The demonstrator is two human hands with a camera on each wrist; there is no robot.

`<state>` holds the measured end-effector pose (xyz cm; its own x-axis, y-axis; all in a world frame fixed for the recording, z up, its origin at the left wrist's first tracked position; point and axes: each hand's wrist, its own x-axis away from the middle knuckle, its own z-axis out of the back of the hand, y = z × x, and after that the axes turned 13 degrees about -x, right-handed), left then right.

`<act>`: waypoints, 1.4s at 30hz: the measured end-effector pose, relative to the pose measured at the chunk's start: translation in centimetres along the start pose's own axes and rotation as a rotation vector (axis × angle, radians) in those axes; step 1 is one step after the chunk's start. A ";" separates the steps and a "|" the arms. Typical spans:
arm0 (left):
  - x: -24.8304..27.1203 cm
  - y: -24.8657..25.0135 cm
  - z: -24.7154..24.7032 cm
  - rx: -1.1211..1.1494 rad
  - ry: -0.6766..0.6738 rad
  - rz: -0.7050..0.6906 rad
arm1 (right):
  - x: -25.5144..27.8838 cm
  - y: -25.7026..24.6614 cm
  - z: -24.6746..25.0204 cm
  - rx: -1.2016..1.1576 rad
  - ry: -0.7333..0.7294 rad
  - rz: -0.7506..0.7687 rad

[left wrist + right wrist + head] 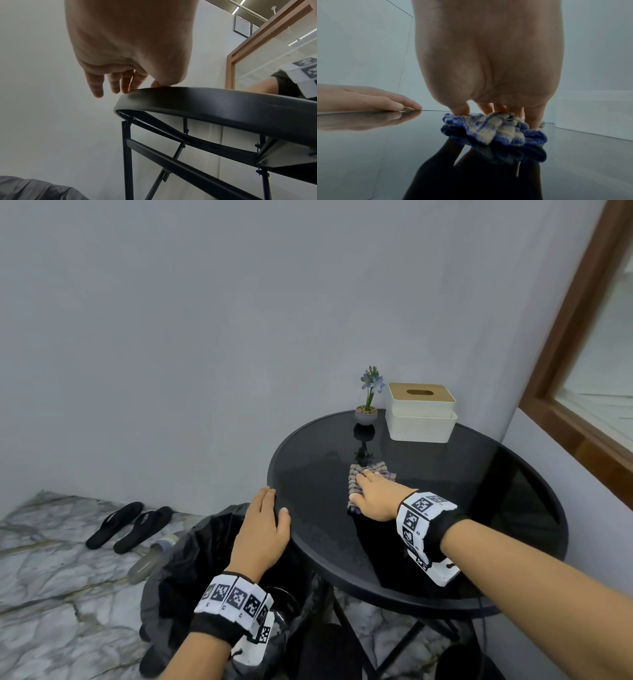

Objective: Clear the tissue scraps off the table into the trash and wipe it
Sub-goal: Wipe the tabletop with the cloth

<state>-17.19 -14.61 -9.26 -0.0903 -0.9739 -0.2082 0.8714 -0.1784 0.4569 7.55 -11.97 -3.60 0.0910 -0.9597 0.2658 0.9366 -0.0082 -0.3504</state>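
A round black glass table (479,491) stands in the corner, and no tissue scraps show on its top. A blue and beige checked cloth (371,470) lies bunched near the table's middle. My right hand (373,491) presses flat on it with fingers stretched forward; in the right wrist view the fingertips push into the cloth (494,129). My left hand (265,525) rests open on the table's left rim (214,102), fingers straight and holding nothing. A trash bin (191,559) lined with a black bag stands on the floor just below that hand.
A white tissue box (422,412) with a wooden lid and a small potted flower (367,405) stand at the table's far edge. Sandals (126,525) lie on the marble floor at left. A wood-framed window (575,337) is at right.
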 end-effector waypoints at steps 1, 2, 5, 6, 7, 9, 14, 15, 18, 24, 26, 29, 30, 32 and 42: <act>0.0 0.0 -0.1 0.002 0.000 0.002 | 0.3 0.7 0.2 -0.002 0.006 -0.009; 0.1 0.1 -0.1 0.003 0.002 0.003 | 0.7 1.5 0.4 -0.003 0.012 -0.021; 0.1 0.3 -0.2 -0.004 0.012 0.005 | 1.8 4.0 1.2 -0.007 0.017 -0.071; 0.2 0.4 -0.2 -0.004 0.015 0.006 | 2.2 4.9 1.5 -0.005 0.019 -0.080; 0.2 0.6 -0.2 -0.004 0.016 0.002 | 2.5 5.8 1.8 -0.004 0.021 -0.089; 0.4 1.1 -0.4 -0.007 0.015 -0.014 | 3.3 7.4 2.3 -0.002 0.031 -0.119; 0.7 2.3 -0.3 -0.013 0.034 -0.054 | 5.3 10.4 3.2 -0.003 0.076 -0.170; 0.7 2.6 -0.3 -0.014 0.036 -0.062 | 5.5 10.9 3.4 -0.003 0.074 -0.175; 0.9 3.4 -0.3 -0.012 0.041 -0.099 | 5.9 12.7 3.8 -0.010 0.080 -0.195; 1.8 5.7 -0.2 0.029 0.035 -0.156 | 7.3 16.3 4.9 -0.045 0.124 -0.247; 2.2 6.5 -0.4 0.035 0.025 -0.175 | 7.9 17.5 5.2 -0.062 0.139 -0.271; 2.5 7.4 -0.9 0.037 0.011 -0.183 | 8.9 19.2 5.7 -0.090 0.165 -0.307; 2.5 7.5 -1.0 0.031 0.013 -0.183 | 9.3 19.5 5.9 -0.098 0.175 -0.313; 2.5 7.7 -1.3 0.013 0.026 -0.179 | 10.0 20.2 5.9 -0.124 0.203 -0.312; 2.7 7.5 -1.8 -0.040 0.066 -0.167 | 12.4 21.7 2.9 -0.144 0.488 -0.343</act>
<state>-10.01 -18.35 -7.96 -0.2051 -0.9196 -0.3350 0.8654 -0.3303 0.3768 29.98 -23.24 -5.26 -0.4049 -0.9132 -0.0453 0.8268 -0.3445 -0.4446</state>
